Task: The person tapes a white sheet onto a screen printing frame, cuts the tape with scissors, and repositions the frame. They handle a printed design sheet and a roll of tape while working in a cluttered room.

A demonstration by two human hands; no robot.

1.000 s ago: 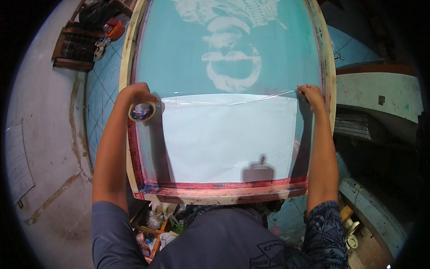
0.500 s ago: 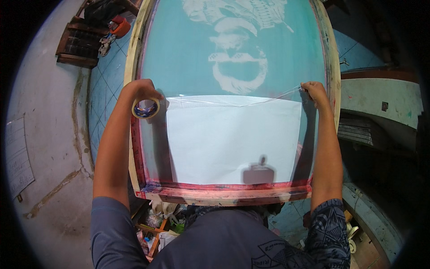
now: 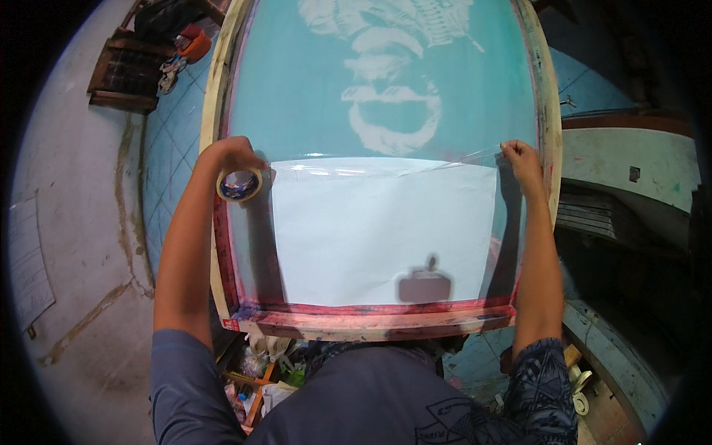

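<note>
Head view has us over a big wooden frame point(image 3: 549, 96), with pink-red stains along its rail at 6 o'clock. Inside it is the teal mesh point(image 3: 297, 89), and toward 12 o'clock on that we've got a pale design point(image 3: 393, 142). At the 6 o'clock end, a white sheet point(image 3: 382, 230) lies pretty flat on the mesh. Off the frame at 10 o'clock, we can see some dark wooden furniture point(image 3: 126, 70).

As for our hands: the left hand point(image 3: 236, 152) is at the sheet's 10 o'clock corner, fingers curled in on the tape, and the right hand point(image 3: 523, 163) is out past the 2 o'clock corner, pinching with thumb and fingertips. Our tape roll point(image 3: 239, 194) hangs just under the left hand, on its 6 o'clock side. Clear tape strip point(image 3: 334, 172) runs between both hands along the sheet's 12 o'clock edge, bunched and narrow toward 2 o'clock. We can't tell if it's touching the paper.
</note>
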